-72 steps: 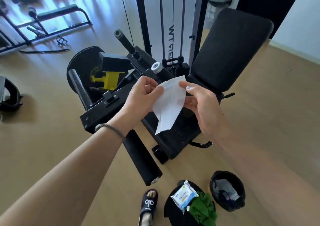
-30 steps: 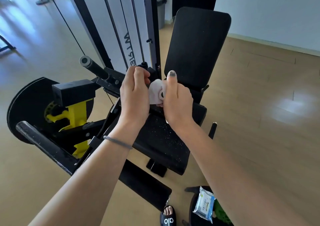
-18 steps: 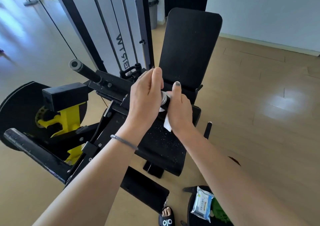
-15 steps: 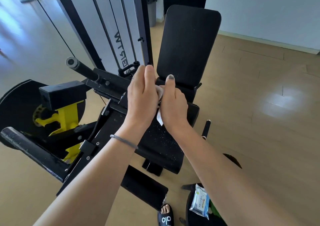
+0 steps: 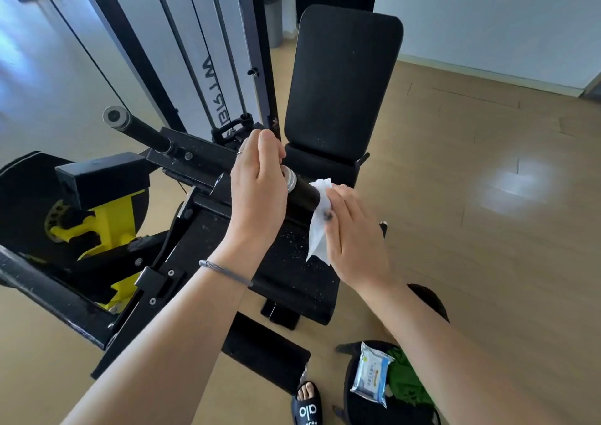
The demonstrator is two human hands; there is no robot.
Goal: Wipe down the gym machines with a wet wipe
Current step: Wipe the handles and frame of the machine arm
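Both hands are kept at the machine's near-side handle (image 5: 300, 193): its capped end is gripped by the left hand (image 5: 257, 193) for steadiness, while the wet wipe (image 5: 317, 219) is wrapped round its right part by the right hand (image 5: 354, 232).

A wooden floor (image 5: 487, 262) is filling the frame; the gym machine (image 5: 292, 278) is standing at centre left; a black bag (image 5: 367, 405) is sitting at the bottom edge.

Open wooden floor (image 5: 471, 229) lies to the right of the machine's seat (image 5: 292, 271). Behind the seat the upright backrest (image 5: 341, 83) blocks the way, and to its left stand the frame posts (image 5: 260, 50) and cables (image 5: 188, 57).
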